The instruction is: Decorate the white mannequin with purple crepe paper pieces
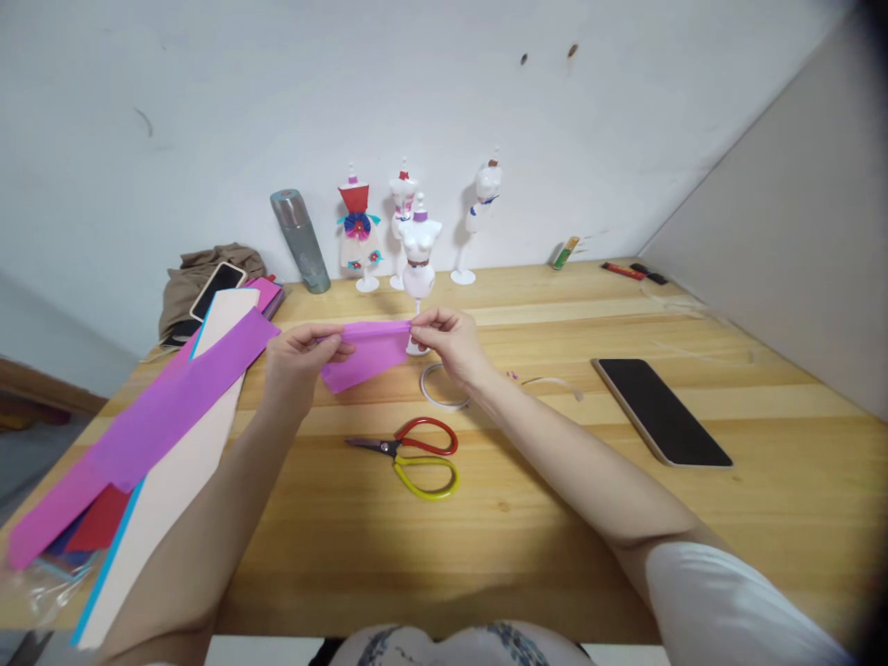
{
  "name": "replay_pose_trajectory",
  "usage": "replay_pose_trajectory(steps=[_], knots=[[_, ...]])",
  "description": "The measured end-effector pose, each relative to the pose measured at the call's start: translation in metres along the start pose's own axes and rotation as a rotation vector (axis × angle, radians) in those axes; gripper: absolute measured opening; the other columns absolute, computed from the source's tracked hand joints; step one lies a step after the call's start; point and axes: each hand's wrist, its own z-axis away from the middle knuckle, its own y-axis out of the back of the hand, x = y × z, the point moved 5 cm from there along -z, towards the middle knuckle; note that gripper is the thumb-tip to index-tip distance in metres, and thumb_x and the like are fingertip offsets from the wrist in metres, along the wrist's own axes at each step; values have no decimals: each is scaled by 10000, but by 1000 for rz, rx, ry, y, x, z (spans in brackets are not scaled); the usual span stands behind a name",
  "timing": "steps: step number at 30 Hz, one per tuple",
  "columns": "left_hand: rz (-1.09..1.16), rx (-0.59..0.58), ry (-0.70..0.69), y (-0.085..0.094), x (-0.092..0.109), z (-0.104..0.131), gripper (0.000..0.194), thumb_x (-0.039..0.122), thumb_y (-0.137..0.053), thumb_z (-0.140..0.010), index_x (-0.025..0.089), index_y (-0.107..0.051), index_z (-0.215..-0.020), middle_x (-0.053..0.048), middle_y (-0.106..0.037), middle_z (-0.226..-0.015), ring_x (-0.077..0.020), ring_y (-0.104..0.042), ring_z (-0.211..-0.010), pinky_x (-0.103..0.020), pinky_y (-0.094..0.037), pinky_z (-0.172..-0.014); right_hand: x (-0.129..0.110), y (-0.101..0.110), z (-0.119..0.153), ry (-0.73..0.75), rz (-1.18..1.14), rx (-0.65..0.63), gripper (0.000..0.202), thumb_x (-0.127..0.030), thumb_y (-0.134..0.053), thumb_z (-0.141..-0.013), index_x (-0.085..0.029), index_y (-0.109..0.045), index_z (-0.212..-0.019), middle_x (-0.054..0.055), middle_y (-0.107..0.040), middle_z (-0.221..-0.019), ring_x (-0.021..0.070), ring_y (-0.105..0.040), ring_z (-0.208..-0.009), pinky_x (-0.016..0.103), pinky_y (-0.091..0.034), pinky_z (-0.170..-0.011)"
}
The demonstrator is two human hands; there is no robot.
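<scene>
Between my two hands a small piece of purple sheet [367, 359], paper or fabric, is stretched with its top edge folded over. My left hand [300, 359] pinches its left end, and my right hand [448, 344] pinches the right end of the fold. Just behind it stands a white mini dress form [420, 242] with a purple neck band and a brown waist band; its base is partly covered by my right fingers. Scissors [394, 450] with one red and one yellow handle lie below the hands. Under my right wrist is a white ring-shaped coil [434, 398].
More mini dress forms [357, 222] stand along the wall beside a grey-green flask [302, 242]. On the left lie purple sheets [177, 407], a white strip [201, 435] and a brown cloth [187, 287] with a phone [218, 289]. A black-screened tablet or phone [659, 410] lies right.
</scene>
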Motion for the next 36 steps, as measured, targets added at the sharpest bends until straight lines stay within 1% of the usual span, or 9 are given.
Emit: replay_pose_trajectory(steps=[4, 9, 13, 19, 23, 27, 31, 36], knots=[[-11, 3, -10, 1, 0, 0, 248, 323, -805, -605, 156, -741, -777, -41, -748, -624, -201, -732, -597, -335, -626, -655, 1, 0, 0, -9, 11, -3, 226, -303, -809, -533, -201, -669, -679, -17, -640, -597, 105, -535, -527, 271, -454, -540], [-31, 20, -39, 0, 3, 2, 224, 311, -792, -621, 160, -748, -780, -32, -748, -622, -194, -733, -594, -326, -629, -651, -5, -1, 1, 60, 28, -1, 226, -292, -794, -552, -206, -703, -739, -51, -577, -551, 91, -492, -505, 263, -420, -532], [-32, 25, -65, 0, 4, 2, 222, 313, -782, -625, 165, -752, -788, -22, -744, -616, -191, -729, -584, -333, -632, -656, -8, -1, 1, 89, 68, 5, 222, -301, -783, -572, -217, -742, -773, -47, -579, -551, 97, -476, -519, 266, -392, -525], [-46, 49, -71, 3, 1, -1, 239, 326, -784, -620, 160, -756, -789, -31, -743, -626, -199, -728, -595, -351, -631, -674, -6, 0, 1, 102, 117, -2, 239, -307, -774, -597, -211, -761, -816, -30, -601, -599, 106, -484, -553, 275, -398, -547], [-43, 53, -64, 4, -1, -1, 243, 335, -784, -617, 171, -759, -793, -29, -737, -619, -197, -721, -586, -344, -625, -663, -4, 0, 1, 93, 123, 1, 229, -310, -768, -604, -212, -751, -810, -14, -633, -632, 116, -520, -569, 285, -417, -562], [-39, 50, -79, 2, 0, 0, 239, 322, -788, -619, 169, -757, -800, -22, -735, -612, -187, -714, -574, -330, -618, -647, -2, 1, 0, 87, 114, 29, 228, -312, -768, -591, -207, -750, -792, -16, -628, -610, 113, -515, -555, 278, -402, -548], [-29, 43, -88, 1, 1, 0, 236, 302, -793, -617, 169, -759, -809, -16, -733, -604, -183, -712, -569, -322, -613, -635, -2, 2, -1, 93, 115, 37, 219, -315, -773, -596, -210, -748, -786, -6, -654, -640, 118, -534, -571, 277, -417, -559], [-79, 33, -98, 5, 0, -3, 308, 332, -813, -622, 158, -763, -870, -27, -736, -617, -202, -729, -598, -336, -619, -641, -2, 3, -1, 101, 128, 12, 199, -300, -778, -615, -205, -747, -787, -8, -652, -639, 113, -524, -565, 280, -425, -575]])
